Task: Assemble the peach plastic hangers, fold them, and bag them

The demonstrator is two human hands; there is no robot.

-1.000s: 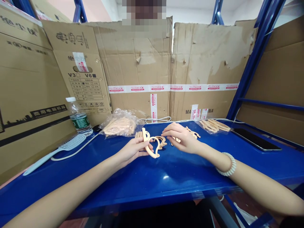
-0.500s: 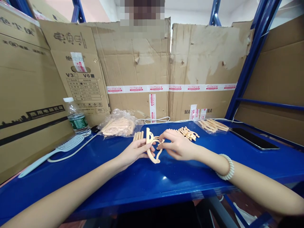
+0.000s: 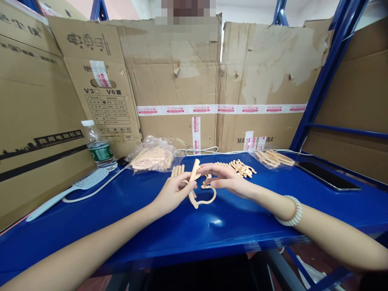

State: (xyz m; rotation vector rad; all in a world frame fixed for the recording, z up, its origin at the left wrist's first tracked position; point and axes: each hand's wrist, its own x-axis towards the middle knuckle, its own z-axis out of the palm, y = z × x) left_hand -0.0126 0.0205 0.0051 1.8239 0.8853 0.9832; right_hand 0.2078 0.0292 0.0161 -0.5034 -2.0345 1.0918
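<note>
My left hand [image 3: 176, 192] is closed round a cream-coloured hanger-like piece [image 3: 194, 171], with a straight bar tilted upward and a curved, hook-shaped part [image 3: 214, 198] bending out below. My right hand [image 3: 228, 180] meets it from the right, its fingertips at the upper bar and its thumb near the inner end of the curve. Fingers partly hide the joint between the parts. Several cream strips [image 3: 178, 170] lie side by side just behind my left hand. Past my right hand is a pile of small curved cream pieces [image 3: 242, 167].
A clear plastic bag of cream parts [image 3: 153, 155] lies at the back left, another bag [image 3: 274, 157] at the back right. A phone [image 3: 329, 176] rests on the right of the blue table [image 3: 242, 226]. To the left are a water bottle [image 3: 101, 149], hairbrush [image 3: 87, 180] and white cable [image 3: 100, 192]. Cardboard walls [image 3: 178, 85] surround the table.
The hanger-like piece has turned in my left hand, so its bar shows edge-on and its curved part swings out to the right. My right fingers have stretched toward the top of the bar.
</note>
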